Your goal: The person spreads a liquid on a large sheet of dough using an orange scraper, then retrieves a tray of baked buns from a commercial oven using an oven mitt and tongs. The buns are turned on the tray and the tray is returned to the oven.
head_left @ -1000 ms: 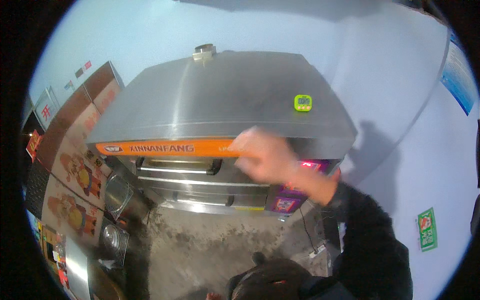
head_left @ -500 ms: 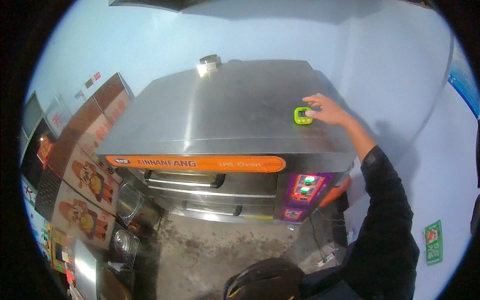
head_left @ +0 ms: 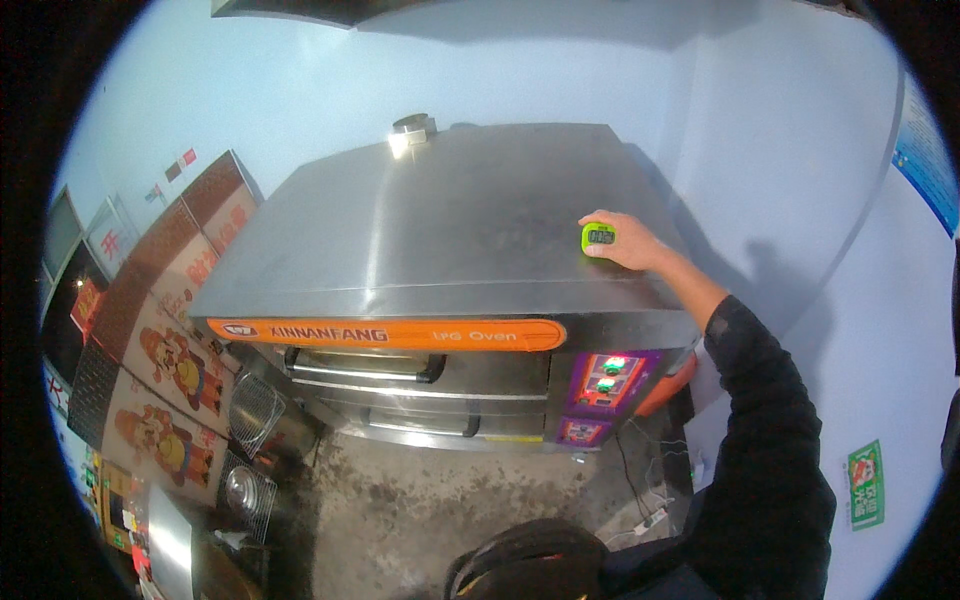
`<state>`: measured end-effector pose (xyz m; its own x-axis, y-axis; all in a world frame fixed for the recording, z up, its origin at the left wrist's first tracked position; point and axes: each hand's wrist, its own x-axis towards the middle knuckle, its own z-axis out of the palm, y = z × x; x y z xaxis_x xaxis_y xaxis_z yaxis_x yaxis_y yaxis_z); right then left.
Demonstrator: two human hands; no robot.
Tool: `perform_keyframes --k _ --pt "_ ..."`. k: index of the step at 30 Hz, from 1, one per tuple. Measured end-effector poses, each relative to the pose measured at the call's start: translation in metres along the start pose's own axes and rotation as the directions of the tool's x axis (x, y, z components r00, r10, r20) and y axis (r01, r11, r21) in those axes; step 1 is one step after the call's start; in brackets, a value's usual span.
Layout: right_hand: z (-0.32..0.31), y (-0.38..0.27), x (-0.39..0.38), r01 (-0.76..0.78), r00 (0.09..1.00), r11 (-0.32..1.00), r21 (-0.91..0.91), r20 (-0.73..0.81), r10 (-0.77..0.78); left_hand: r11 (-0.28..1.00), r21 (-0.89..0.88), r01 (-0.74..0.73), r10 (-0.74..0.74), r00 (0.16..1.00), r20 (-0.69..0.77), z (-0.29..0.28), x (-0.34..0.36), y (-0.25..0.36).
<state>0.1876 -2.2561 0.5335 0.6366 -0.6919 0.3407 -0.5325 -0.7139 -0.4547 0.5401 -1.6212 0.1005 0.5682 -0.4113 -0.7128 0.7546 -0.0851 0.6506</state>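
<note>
My right hand (head_left: pixel 628 240) reaches over the right part of a steel oven's flat top (head_left: pixel 450 200). Its fingers and thumb are closed around a small green digital timer (head_left: pixel 600 238). The timer's grey display faces up, while the thumb side of the hand covers its lower part. Whether the timer rests on the metal or is slightly raised, I cannot tell. On the oven's front, below an orange strip (head_left: pixel 390 335), are two doors with bar handles (head_left: pixel 360 369). Lit green switches show on the purple control panel (head_left: pixel 607 380). My left hand is out of view.
A short metal flue (head_left: pixel 412 128) rises at the oven's back. To the left stand printed panels (head_left: pixel 175 375) and wire racks (head_left: pixel 254 410). A power strip with cables (head_left: pixel 652 520) lies on the stained floor at right, and a red-orange rounded object (head_left: pixel 668 388) sits beside the oven.
My right hand has closed around the timer; before, its fingers were spread above it with the thumb at its buttons. The view has shifted slightly.
</note>
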Motion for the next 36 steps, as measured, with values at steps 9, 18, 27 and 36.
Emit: perform_keyframes --k 9,18,27,36 --pt "-0.001 -0.001 0.005 -0.028 0.999 0.990 0.139 0.035 0.024 0.999 0.049 0.003 -0.004 1.000 0.022 0.002 0.006 -0.003" --pt "-0.004 0.003 0.011 -0.121 0.988 0.958 0.259 0.125 0.091 0.996 0.083 0.018 -0.018 1.000 0.003 0.007 0.000 -0.002" --pt "-0.034 0.028 0.008 -0.127 0.968 0.892 0.434 0.251 0.016 0.994 0.104 0.033 -0.032 0.999 -0.009 0.006 -0.006 -0.009" --pt "-0.024 0.033 0.013 -0.112 0.964 0.922 0.371 0.265 0.010 0.993 0.114 0.038 -0.036 0.999 -0.023 -0.006 -0.013 -0.014"
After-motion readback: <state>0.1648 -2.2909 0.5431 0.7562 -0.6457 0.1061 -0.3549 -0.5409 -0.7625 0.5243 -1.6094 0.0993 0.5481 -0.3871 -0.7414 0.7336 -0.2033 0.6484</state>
